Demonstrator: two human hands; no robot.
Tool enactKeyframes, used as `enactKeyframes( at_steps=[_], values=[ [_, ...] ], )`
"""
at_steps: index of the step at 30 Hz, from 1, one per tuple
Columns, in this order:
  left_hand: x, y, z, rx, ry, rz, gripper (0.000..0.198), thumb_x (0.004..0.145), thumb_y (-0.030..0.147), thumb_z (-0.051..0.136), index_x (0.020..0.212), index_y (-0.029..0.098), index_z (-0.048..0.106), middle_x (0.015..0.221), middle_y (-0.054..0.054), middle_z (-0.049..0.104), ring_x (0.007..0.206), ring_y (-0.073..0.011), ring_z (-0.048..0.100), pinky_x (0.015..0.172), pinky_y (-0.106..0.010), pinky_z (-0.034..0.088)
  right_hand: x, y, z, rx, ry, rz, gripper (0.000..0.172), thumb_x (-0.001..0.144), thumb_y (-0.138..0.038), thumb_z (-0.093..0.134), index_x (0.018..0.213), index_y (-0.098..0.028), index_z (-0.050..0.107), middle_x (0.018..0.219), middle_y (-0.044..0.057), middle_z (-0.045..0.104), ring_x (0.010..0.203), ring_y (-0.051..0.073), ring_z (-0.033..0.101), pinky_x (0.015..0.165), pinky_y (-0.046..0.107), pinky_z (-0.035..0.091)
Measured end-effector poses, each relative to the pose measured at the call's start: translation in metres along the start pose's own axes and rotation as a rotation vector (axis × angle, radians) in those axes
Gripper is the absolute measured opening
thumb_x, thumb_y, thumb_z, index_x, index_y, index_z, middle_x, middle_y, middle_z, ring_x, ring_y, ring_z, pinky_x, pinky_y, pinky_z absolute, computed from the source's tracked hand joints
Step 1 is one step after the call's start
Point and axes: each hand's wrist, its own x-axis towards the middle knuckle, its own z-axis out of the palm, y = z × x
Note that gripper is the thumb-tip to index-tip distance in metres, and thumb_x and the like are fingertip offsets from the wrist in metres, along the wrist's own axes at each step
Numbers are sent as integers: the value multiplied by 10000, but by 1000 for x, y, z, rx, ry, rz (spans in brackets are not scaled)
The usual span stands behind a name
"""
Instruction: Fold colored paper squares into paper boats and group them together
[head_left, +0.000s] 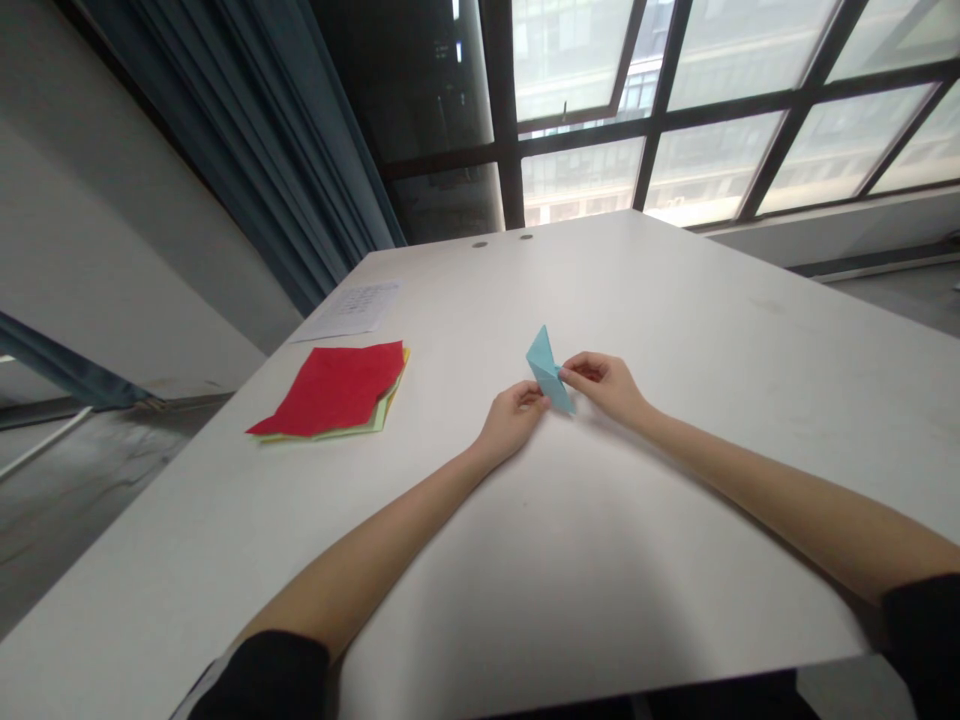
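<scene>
A piece of folded light-blue origami paper [546,370] is held just above the white table, between my two hands. It has pointed ends, one toward the window and one toward me. My left hand [514,415] pinches its near left side, the fingers curled. On the right side, my right hand [606,385] grips a small part of the fold between thumb and forefinger. My fingertips hide some of the paper's edges.
On the white table [645,560], a stack of coloured paper with a red sheet [337,388] on top lies to the left. Behind it is a printed white sheet [352,310]. Two round table fittings sit near the far edge, below the windows. A blue curtain [247,130] hangs at the left.
</scene>
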Motion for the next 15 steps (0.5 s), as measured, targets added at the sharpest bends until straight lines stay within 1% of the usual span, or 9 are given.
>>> enactKeyframes(
  at_steps=[2, 4, 5, 6, 8, 9, 11, 15],
  values=[
    [-1, 2, 0, 19, 44, 37, 253, 731, 286, 614, 940, 152, 567, 888, -54, 628, 761, -123, 569, 625, -209, 433, 0, -4, -4, -147, -2, -54, 252, 742, -418, 570, 748, -170, 616, 676, 21, 631, 599, 132, 538, 589, 261, 427],
    [-1, 2, 1, 5, 112, 66, 314, 741, 337, 606, 993, 163, 537, 925, -49, 607, 737, -108, 554, 608, -202, 429, 2, -9, -9, -334, -58, -166, 184, 758, -342, 544, 733, -172, 610, 662, 15, 619, 589, 121, 522, 595, 251, 412],
    [-1, 2, 0, 1, 148, 70, 328, 749, 360, 595, 1005, 167, 527, 915, -42, 597, 707, -98, 545, 594, -198, 424, 2, -12, -12, -428, -120, -246, 157, 761, -303, 530, 725, -171, 606, 672, 19, 618, 601, 122, 524, 610, 249, 408],
    [-1, 1, 0, 2, 185, 67, 334, 753, 375, 586, 1009, 169, 520, 894, -32, 587, 670, -88, 533, 580, -194, 419, 4, -14, -15, -520, -212, -331, 141, 761, -274, 516, 729, -169, 606, 685, 26, 618, 620, 126, 529, 626, 250, 406],
    [0, 0, -1, 22, 257, 47, 332, 749, 373, 587, 1002, 172, 511, 844, -9, 565, 597, -68, 504, 553, -187, 408, 6, -18, -20, -692, -376, -456, 149, 773, -244, 487, 750, -166, 611, 697, 41, 617, 650, 141, 535, 654, 261, 400],
    [0, -2, -1, 39, 286, 38, 321, 742, 356, 592, 992, 173, 509, 818, 2, 555, 568, -60, 490, 544, -185, 403, 7, -19, -22, -750, -438, -488, 152, 776, -234, 479, 760, -165, 614, 697, 45, 616, 656, 145, 537, 662, 263, 398],
    [0, -3, -2, 83, 313, 34, 278, 729, 308, 599, 958, 171, 519, 767, 20, 545, 540, -54, 472, 540, -182, 398, 9, -20, -24, -813, -521, -508, 151, 776, -217, 473, 772, -169, 616, 695, 48, 618, 657, 148, 539, 676, 264, 394],
    [-2, -4, -3, 180, 264, 44, 136, 707, 252, 597, 800, 157, 566, 676, 25, 546, 545, -69, 468, 555, -192, 401, 9, -21, -24, -820, -595, -484, 153, 773, -227, 487, 841, -181, 617, 727, 47, 628, 679, 157, 550, 695, 267, 389]
  ],
)
